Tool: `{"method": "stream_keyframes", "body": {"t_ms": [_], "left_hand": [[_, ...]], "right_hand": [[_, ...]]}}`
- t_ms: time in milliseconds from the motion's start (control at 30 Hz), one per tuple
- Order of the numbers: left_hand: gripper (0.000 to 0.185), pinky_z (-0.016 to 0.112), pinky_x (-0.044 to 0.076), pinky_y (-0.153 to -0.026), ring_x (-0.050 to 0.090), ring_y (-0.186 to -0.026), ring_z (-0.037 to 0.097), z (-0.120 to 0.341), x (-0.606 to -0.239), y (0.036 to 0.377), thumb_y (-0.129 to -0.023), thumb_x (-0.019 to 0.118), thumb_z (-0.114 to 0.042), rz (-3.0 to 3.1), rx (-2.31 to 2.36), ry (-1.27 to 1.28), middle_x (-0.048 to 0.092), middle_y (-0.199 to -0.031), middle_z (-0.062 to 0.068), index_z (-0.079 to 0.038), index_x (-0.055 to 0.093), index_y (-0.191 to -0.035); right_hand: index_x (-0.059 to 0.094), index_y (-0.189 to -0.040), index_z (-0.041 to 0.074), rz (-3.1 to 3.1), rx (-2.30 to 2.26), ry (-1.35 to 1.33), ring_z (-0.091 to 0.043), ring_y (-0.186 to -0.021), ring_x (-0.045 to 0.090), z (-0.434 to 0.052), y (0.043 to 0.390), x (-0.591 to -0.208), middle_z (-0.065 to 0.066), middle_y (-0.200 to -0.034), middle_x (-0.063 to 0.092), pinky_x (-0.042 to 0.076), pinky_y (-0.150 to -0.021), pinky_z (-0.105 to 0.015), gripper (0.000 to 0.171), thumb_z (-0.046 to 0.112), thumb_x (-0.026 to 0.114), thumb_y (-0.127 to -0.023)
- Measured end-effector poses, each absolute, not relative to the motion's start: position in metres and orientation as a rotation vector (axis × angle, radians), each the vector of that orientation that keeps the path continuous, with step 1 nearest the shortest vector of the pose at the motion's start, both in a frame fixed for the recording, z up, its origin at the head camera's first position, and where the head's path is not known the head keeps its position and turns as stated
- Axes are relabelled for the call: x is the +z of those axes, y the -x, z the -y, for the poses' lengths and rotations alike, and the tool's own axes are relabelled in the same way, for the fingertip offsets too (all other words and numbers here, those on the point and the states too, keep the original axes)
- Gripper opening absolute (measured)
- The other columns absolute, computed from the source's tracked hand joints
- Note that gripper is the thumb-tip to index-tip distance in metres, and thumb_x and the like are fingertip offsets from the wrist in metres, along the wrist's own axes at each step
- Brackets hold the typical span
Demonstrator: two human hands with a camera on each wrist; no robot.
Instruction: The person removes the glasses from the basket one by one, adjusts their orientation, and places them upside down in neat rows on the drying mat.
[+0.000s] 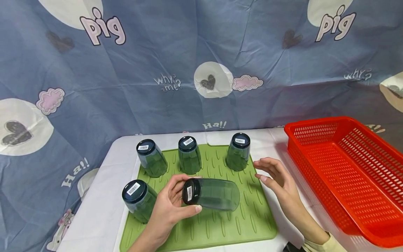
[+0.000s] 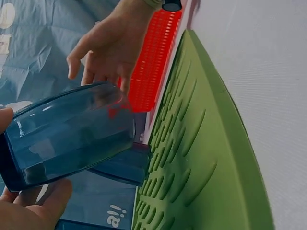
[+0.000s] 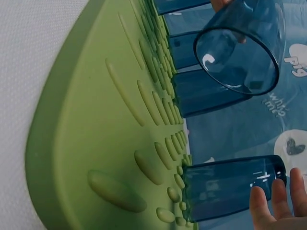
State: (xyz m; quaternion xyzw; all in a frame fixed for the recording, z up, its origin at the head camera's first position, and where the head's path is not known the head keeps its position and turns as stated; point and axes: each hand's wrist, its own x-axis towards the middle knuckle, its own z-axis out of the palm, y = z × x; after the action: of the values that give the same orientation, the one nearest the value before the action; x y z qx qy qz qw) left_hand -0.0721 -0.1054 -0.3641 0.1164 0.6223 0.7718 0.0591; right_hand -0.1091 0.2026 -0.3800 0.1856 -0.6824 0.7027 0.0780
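Observation:
A blue-tinted drinking glass (image 1: 218, 194) lies sideways in the air above the green drying mat (image 1: 220, 231), its dark labelled base toward the left. My left hand (image 1: 171, 206) grips it round the base end, thumb below and fingers behind. In the right wrist view the glass's open rim (image 3: 236, 60) faces the camera. My right hand (image 1: 280, 183) is held apart from the glass, over the mat's right edge, fingers spread and holding nothing. Nearest to it stands an upside-down glass (image 1: 238, 152) on the mat.
More upside-down glasses stand on the mat: one at back left (image 1: 151, 158), one at back middle (image 1: 190, 155) and one at front left (image 1: 140, 201). A red plastic basket (image 1: 318, 189) sits right of the mat. Behind the white table (image 1: 104, 189) hangs a patterned blue cloth (image 1: 176, 52).

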Motion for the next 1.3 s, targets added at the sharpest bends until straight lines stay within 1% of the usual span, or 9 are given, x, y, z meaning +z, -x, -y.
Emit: {"method": "stream_keyframes", "body": {"t_ms": [300,500,633,767,933,1167,1300], "left_hand": [[0.069,0.035,0.052,-0.094,0.058,-0.114,0.033,0.1055,-0.3646,0.0734,-0.070,0.078,0.010,-1.913,2.315,-0.319,0.052,-0.133,0.021,0.001,0.044,-0.129],[0.069,0.034,0.053,-0.091,0.058,-0.112,0.032,0.1059,-0.3650,0.0736,-0.070,0.078,0.010,-1.926,2.319,-0.287,0.052,-0.132,0.020,0.000,0.045,-0.130],[0.069,0.034,0.053,-0.093,0.057,-0.115,0.031,0.1059,-0.3643,0.0739,-0.070,0.078,0.010,-1.925,2.331,-0.265,0.051,-0.131,0.020,0.000,0.045,-0.130],[0.070,0.034,0.051,-0.095,0.056,-0.118,0.029,0.1059,-0.3634,0.0742,-0.069,0.078,0.011,-1.934,2.344,-0.250,0.051,-0.132,0.019,-0.001,0.045,-0.130],[0.070,0.033,0.049,-0.098,0.056,-0.118,0.029,0.1073,-0.3626,0.0740,-0.070,0.078,0.011,-1.986,2.348,-0.298,0.052,-0.132,0.019,-0.001,0.046,-0.131],[0.066,0.030,0.046,-0.102,0.056,-0.117,0.028,0.1095,-0.3618,0.0750,-0.071,0.079,0.009,-2.092,2.336,-0.377,0.055,-0.130,0.017,-0.001,0.050,-0.130],[0.067,0.030,0.044,-0.103,0.056,-0.119,0.028,0.1101,-0.3617,0.0755,-0.071,0.080,0.009,-2.123,2.329,-0.373,0.056,-0.129,0.016,-0.002,0.051,-0.130]], "right_hand": [[0.042,-0.134,-0.008,2.045,2.100,-0.563,-0.038,-0.124,0.048,-0.2043,0.1102,-0.3821,-0.027,-0.132,0.050,0.049,-0.099,-0.040,0.038,-0.005,0.051,-0.097],[0.042,-0.134,-0.008,2.051,2.099,-0.563,-0.037,-0.124,0.049,-0.2045,0.1101,-0.3823,-0.027,-0.132,0.050,0.049,-0.098,-0.039,0.038,-0.005,0.050,-0.097],[0.041,-0.135,-0.008,2.056,2.102,-0.563,-0.036,-0.124,0.049,-0.2049,0.1096,-0.3822,-0.028,-0.132,0.049,0.049,-0.099,-0.039,0.038,-0.004,0.050,-0.098],[0.041,-0.135,-0.008,2.060,2.094,-0.568,-0.039,-0.125,0.048,-0.2053,0.1098,-0.3824,-0.028,-0.132,0.049,0.049,-0.099,-0.039,0.038,-0.004,0.050,-0.098],[0.042,-0.134,-0.008,2.052,2.095,-0.573,-0.041,-0.124,0.048,-0.2058,0.1113,-0.3833,-0.027,-0.132,0.050,0.049,-0.098,-0.041,0.038,-0.005,0.050,-0.097],[0.043,-0.132,-0.010,2.053,2.103,-0.582,-0.039,-0.125,0.048,-0.2088,0.1130,-0.3853,-0.033,-0.132,0.046,0.049,-0.099,-0.042,0.036,-0.007,0.050,-0.097],[0.044,-0.132,-0.009,2.067,2.087,-0.577,-0.038,-0.125,0.048,-0.2101,0.1142,-0.3861,-0.030,-0.131,0.049,0.049,-0.099,-0.039,0.036,-0.006,0.051,-0.097]]}}
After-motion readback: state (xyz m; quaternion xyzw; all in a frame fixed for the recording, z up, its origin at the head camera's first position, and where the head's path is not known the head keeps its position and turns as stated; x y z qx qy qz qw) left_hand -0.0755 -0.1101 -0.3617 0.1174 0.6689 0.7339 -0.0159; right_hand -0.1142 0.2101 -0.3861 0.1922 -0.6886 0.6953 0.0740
